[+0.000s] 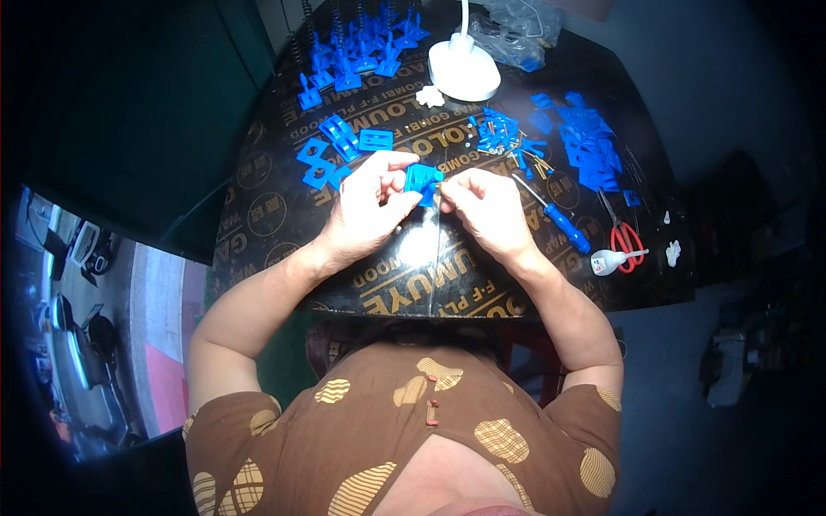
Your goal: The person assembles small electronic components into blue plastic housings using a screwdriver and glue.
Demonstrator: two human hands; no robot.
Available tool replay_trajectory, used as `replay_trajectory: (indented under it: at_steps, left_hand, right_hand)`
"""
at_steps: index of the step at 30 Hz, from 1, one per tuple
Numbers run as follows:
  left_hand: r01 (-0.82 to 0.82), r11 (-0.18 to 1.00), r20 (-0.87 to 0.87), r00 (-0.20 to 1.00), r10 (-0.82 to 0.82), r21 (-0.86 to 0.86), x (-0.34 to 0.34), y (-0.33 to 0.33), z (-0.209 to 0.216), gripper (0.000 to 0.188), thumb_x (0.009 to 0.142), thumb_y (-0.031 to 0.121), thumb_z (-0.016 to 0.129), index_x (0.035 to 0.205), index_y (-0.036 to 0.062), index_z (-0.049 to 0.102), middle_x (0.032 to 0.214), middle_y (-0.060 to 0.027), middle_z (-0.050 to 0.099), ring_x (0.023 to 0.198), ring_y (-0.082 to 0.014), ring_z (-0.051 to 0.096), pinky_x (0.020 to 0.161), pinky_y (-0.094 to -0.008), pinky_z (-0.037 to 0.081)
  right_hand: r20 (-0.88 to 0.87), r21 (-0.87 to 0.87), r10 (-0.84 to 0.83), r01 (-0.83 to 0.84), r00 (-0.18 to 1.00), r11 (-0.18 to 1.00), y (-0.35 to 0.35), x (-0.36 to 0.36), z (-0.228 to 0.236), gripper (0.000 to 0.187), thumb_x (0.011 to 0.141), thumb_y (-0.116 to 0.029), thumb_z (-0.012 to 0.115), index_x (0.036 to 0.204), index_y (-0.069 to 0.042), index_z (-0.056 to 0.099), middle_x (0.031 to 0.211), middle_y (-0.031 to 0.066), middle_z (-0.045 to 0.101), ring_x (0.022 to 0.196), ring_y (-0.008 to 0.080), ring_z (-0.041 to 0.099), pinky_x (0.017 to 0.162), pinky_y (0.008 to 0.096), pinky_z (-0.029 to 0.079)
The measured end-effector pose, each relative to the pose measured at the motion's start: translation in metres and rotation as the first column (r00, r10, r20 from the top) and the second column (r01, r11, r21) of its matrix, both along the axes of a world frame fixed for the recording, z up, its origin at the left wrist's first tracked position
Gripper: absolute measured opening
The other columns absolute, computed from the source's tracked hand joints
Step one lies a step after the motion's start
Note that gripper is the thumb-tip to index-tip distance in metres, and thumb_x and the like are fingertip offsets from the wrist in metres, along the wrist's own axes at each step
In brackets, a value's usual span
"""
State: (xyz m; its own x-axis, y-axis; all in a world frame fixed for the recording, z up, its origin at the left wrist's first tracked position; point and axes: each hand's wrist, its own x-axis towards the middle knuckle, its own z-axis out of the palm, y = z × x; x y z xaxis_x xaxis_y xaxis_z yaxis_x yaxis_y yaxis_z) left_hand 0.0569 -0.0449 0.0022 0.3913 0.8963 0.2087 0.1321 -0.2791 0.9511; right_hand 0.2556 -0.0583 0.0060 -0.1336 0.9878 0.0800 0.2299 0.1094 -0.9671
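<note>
Over the middle of the dark printed tabletop, my left hand [372, 196] grips a blue plastic part [419, 178] between thumb and fingers. My right hand [487, 205] is closed in a pinch at the right side of that part. Whatever small piece its fingertips may hold is too small to make out. Just beyond my left hand lie several loose blue plates and frames [376, 139]. To the right of my right hand rests a screwdriver [564, 225] with a blue handle, its shaft pointing toward the far left.
Blue assembled pieces [348, 75] crowd the far left. A white lamp base [465, 76] stands at the back, near clear plastic bags [516, 34]. Small blue parts and screws [503, 133], a blue pile [592, 146], red-handled scissors [629, 249] and a white bottle [607, 262] lie right.
</note>
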Motion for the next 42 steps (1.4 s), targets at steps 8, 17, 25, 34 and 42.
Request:
replay_trajectory:
  at_steps: [8,17,25,34,42]
  left_hand:
    - [0.073,0.989,0.109,0.992,-0.059,-0.127,-0.002,0.005,-0.002,0.041,0.087,0.000,0.062,0.125,-0.0018,0.049,0.099,-0.0047,0.065,0.086,-0.0065,0.060,0.075,-0.0206,0.048]
    - [0.150,0.964,0.232,0.968,-0.098,-0.220,-0.005,0.007,-0.001,0.037,0.090,0.008,0.061,0.124,-0.0021,0.051,0.094,-0.0039,0.064,0.075,-0.0072,0.058,0.068,-0.0222,0.049]
    - [0.266,0.888,0.448,0.891,-0.077,-0.376,-0.004,0.009,-0.002,0.037,0.090,0.012,0.062,0.123,-0.0029,0.052,0.097,-0.0066,0.064,0.076,-0.0099,0.058,0.067,-0.0233,0.049]
    - [0.381,0.838,0.560,0.821,-0.113,-0.390,-0.006,0.011,0.001,0.044,0.089,0.015,0.063,0.126,-0.0049,0.051,0.103,-0.0108,0.062,0.076,-0.0122,0.057,0.068,-0.0252,0.050]
    - [0.366,0.860,0.550,0.826,-0.124,-0.356,-0.003,0.010,0.004,0.042,0.090,0.014,0.062,0.126,-0.0038,0.050,0.103,-0.0095,0.062,0.077,-0.0120,0.058,0.068,-0.0255,0.050]
  right_hand:
    - [0.040,0.065,0.017,-0.020,0.999,0.998,0.000,0.000,-0.004,0.022,0.089,-0.017,0.058,0.079,0.001,0.066,0.067,0.0066,0.066,0.061,0.0101,0.059,0.060,0.0256,0.046]
    - [-0.179,-0.138,0.049,-0.075,0.983,0.988,-0.003,-0.002,0.008,0.027,0.090,-0.019,0.057,0.074,0.002,0.063,0.060,0.0033,0.061,0.050,0.0044,0.050,0.047,0.0212,0.038]
    - [-0.045,0.241,0.167,-0.152,0.985,0.959,0.000,-0.002,-0.004,0.028,0.094,-0.021,0.054,0.080,0.002,0.062,0.063,0.0035,0.061,0.051,0.0045,0.050,0.046,0.0205,0.038]
    - [-0.266,-0.106,0.119,-0.152,0.957,0.983,-0.006,-0.003,0.011,0.021,0.094,-0.018,0.056,0.084,0.000,0.062,0.067,0.0013,0.062,0.053,0.0039,0.050,0.048,0.0197,0.039]
    - [-0.162,-0.055,0.080,-0.090,0.984,0.994,-0.005,-0.001,0.008,0.022,0.093,-0.020,0.058,0.083,-0.001,0.062,0.068,0.0011,0.063,0.056,0.0047,0.052,0.052,0.0213,0.041]
